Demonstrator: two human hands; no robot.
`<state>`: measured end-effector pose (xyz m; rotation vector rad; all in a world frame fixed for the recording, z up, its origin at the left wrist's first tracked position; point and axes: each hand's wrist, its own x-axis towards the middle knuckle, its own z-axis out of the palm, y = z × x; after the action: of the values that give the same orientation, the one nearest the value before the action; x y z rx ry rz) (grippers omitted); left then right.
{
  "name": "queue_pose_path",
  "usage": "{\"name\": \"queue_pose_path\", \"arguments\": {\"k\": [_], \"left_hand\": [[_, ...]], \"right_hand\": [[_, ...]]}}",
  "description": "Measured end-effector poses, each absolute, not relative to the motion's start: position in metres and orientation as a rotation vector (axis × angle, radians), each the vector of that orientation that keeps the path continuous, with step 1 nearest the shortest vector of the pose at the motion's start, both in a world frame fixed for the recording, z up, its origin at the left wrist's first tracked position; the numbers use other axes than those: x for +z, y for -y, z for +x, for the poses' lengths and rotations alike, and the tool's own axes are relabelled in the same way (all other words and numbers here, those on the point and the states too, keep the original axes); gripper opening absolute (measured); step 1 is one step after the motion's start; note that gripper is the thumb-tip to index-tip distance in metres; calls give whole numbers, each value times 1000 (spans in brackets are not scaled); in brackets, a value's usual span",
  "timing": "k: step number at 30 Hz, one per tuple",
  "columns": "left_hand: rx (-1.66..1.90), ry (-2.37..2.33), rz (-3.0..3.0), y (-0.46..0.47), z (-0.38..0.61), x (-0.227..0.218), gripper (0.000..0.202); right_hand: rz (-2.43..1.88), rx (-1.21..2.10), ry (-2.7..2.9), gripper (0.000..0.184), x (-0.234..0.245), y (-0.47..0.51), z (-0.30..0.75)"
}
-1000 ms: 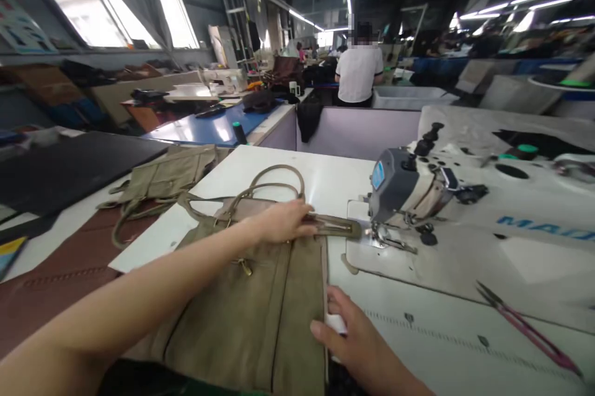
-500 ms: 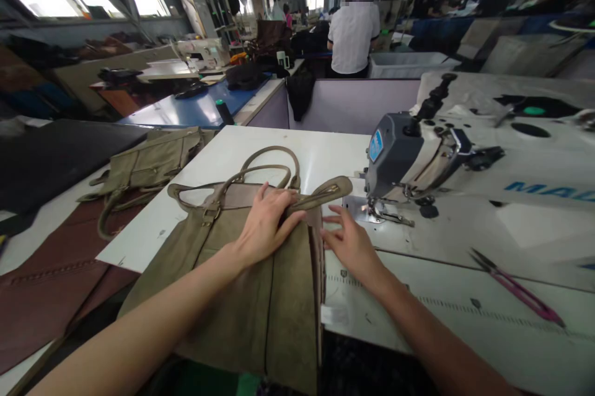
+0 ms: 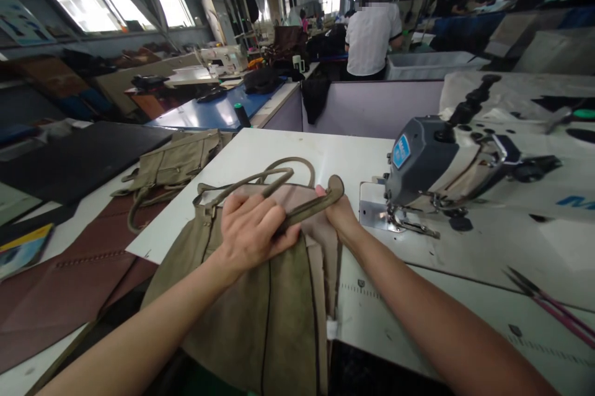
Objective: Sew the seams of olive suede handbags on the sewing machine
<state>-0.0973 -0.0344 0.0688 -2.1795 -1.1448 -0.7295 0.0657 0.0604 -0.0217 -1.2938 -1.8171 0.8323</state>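
An olive-green handbag (image 3: 232, 328) lies at the table's front edge, its pale lining (image 3: 297, 194) showing at the top and along the right side. My left hand (image 3: 253, 225) is closed around the near end of the bag's narrow top strip (image 3: 309, 210). That strip slants up to the right and ends in a rounded tab (image 3: 335, 186). Behind the tab, my right hand (image 3: 343, 217) grips the bag's upper right edge; most of its fingers are hidden, with one fingertip showing left of the tab. Two looped handles (image 3: 290, 162) rest on the white tabletop behind.
A sewing machine (image 3: 418, 160) stands to the right, its needle area close to my right hand. Thread snips (image 3: 553, 303) lie at far right. Another olive bag (image 3: 176, 160) and brown leather pieces (image 3: 83, 272) lie left. A person in a white shirt (image 3: 370, 39) stands beyond the partition (image 3: 385, 108).
My left hand has gone from lying flat on the bag to closing on its top strip. My right hand has moved up behind the tab, which now tilts upward. The view has shifted left.
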Motion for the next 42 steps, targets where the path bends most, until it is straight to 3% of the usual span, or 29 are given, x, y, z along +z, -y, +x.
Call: {"name": "queue_pose_path", "arguments": {"k": [4,8,10,14,17,24,26,30,33,38,42], "left_hand": [[-297,1565,-2416,-4,-100,47,23],[-274,1684,-2567,-33,-95,8,57],[-363,1561,-2625,-36,-91,1,64],[-287,959,-2970,-35,-87,10,57],[-309,916,-3225,-40,-87,21,43],[-330,1447,-3225,-61,-71,29,24],[-338,1491,-3171,-67,-65,25,9],[-311,1566,-3155,-76,-56,13,32],[-269,1700,-3069,-77,-49,6,30],[-231,1741,-2989,-74,-41,1,30],[-206,1623,-3037,-77,-41,3,28]], "right_hand": [[-1390,817,1812,34,-19,-59,72],[-1450,787,1861,16,-14,-67,87],[-1478,811,1854,4,-13,-69,96],[-1477,967,1869,38,-14,-55,114],[-1430,1083,1876,49,-14,-33,124],[-1366,1009,1830,29,-14,-6,127],[-1353,994,1825,25,-14,-5,126],[-1344,1010,1793,18,-15,-1,131],[-1348,1110,1736,14,-16,15,143],[-1262,1380,1734,30,-8,63,162],[-1218,1036,1918,23,-8,90,158]]}}
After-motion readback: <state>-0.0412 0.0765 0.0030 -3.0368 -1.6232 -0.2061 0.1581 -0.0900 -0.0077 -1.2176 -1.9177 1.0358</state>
